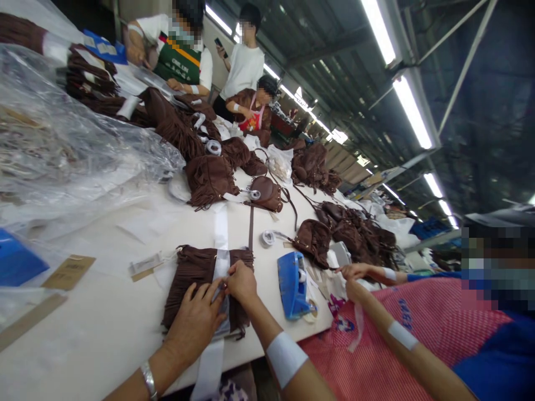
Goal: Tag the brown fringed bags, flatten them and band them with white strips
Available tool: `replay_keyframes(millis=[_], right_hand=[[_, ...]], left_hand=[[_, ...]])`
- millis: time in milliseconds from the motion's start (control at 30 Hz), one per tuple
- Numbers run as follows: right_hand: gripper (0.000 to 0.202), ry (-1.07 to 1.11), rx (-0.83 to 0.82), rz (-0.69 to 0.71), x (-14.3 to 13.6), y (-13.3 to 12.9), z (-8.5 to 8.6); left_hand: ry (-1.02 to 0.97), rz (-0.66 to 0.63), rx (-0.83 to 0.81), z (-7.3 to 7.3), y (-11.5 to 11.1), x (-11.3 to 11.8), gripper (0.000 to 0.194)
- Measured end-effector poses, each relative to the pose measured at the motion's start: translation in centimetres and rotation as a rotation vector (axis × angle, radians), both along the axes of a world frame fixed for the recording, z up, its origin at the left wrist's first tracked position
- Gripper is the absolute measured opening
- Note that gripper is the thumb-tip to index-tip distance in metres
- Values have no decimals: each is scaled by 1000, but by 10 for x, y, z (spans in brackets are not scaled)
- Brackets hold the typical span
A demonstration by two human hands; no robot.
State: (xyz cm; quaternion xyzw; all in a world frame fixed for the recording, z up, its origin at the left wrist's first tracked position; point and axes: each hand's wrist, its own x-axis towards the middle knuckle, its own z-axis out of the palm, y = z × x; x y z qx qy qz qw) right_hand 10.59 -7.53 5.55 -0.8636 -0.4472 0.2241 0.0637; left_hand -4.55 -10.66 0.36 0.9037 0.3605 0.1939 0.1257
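Note:
A brown fringed bag lies flat on the white table in front of me. A pale wrapping strip runs lengthwise across its middle, and its loose end hangs over the near table edge. Fingers spread, my left hand rests on the fringe and the strip's left side. My right hand is closed in a pinch over the strip at the bag's middle. Its fingertips meet near my left fingers, and what they pinch seems to be the strip. A tag on a string lies left of the bag.
A blue tape dispenser stands to the right. Beyond lie brown bags and a small round-flapped bag. Clear plastic heaps at left, near a cardboard tag. A co-worker's hands work at right; several people stand behind.

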Motion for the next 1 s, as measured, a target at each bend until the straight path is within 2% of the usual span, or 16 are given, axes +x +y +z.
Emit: replay_keyframes(millis=[200,367,500,733,1000], right_hand=[[14,-69,-49,52,-3,4,5],[25,-114,-103,61,-5,8,10],[28,-142,-144,94,-6,12,14],[27,-227,-203,262,-5,15,19],[21,-327,-120,410,-7,2,17]], left_hand=[[3,-4,41,8,0,-2,35],[37,-83,3,19,12,-5,39],[67,-135,-13,23,21,-9,40],[80,-152,-14,23,22,-8,34],[107,-161,-17,27,22,-8,30]])
